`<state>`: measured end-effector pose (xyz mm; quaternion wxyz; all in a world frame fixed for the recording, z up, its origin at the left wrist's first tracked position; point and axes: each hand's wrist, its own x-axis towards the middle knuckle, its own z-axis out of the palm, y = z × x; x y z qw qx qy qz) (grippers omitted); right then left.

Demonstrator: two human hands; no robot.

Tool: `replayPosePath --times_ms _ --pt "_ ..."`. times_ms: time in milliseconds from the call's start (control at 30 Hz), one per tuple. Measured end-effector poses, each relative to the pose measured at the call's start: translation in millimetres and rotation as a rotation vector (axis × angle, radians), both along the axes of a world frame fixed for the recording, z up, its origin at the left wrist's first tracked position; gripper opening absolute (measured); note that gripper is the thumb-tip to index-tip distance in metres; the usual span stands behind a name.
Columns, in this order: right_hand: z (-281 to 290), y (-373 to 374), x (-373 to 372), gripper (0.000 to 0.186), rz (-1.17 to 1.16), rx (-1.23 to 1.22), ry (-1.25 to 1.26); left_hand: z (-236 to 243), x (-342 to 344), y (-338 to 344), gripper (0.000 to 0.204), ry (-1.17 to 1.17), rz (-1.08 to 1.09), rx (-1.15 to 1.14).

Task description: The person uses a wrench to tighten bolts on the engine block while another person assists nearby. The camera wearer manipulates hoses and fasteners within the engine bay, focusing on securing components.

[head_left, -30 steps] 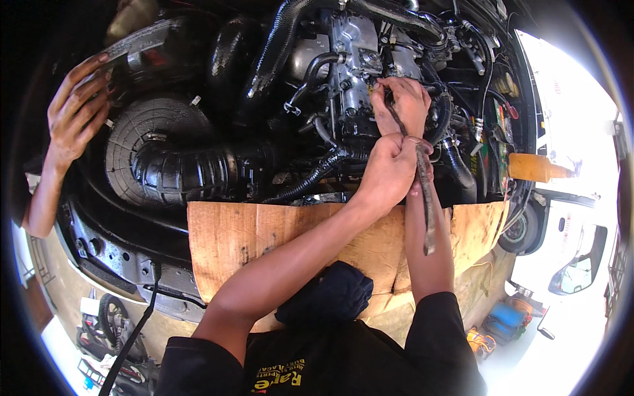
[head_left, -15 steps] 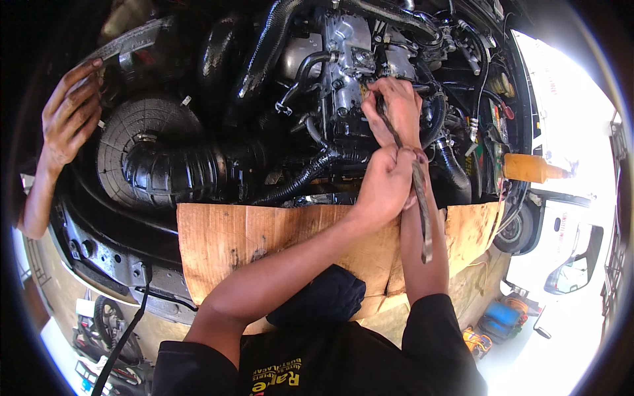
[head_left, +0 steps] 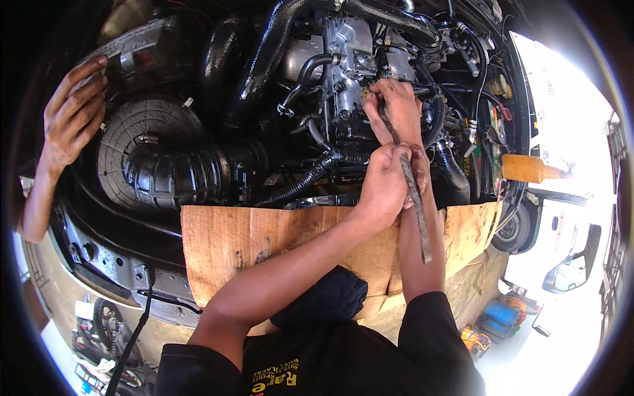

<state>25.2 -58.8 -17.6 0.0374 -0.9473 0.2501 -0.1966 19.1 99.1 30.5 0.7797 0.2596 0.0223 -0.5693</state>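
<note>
My left hand (head_left: pixel 386 179) is closed around a long, narrow grey-brown bar (head_left: pixel 416 211). Its free lower end hangs over my right forearm. Farther up, the bar runs into my right hand (head_left: pixel 397 109), whose bent fingers grip it beside the engine's silvery metal housing (head_left: pixel 350 66). The bar's far end is hidden under the right fingers, so what it touches there cannot be seen. Black hoses and fittings surround both hands. Below them, a stained cardboard sheet (head_left: pixel 231 237) covers the front edge of the engine bay.
Another person's hand (head_left: pixel 76 119) rests by the far left edge of the bay, near a round black air-filter housing (head_left: pixel 148 132). A dark cloth (head_left: pixel 323 297) lies at the cardboard's lower edge. An amber bottle (head_left: pixel 528 169) stands at the right. A white vehicle (head_left: pixel 561 244) is beyond.
The bar has swung slightly, its part beside my left hand now lying further left. My right hand stays in nearly the same spot. The other person's hand appears slightly further right.
</note>
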Motion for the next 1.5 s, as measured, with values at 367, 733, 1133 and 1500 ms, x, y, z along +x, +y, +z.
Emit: replayPosePath --times_ms 367,733,1133,1500 --pt "-4 -2 1 0.021 -0.015 -0.008 -0.036 1 7 0 0.031 -0.140 -0.033 0.030" --pt "-2 -5 0 0.025 -0.053 0.128 -0.011 6 10 -1 0.033 -0.098 -0.053 0.035" --pt "-4 2 5 0.018 -0.051 0.028 -0.052 0 4 -5 0.031 -0.079 0.010 0.057" --pt "-2 0 4 0.020 -0.051 -0.011 -0.028 6 7 -2 0.029 -0.085 -0.021 0.072"
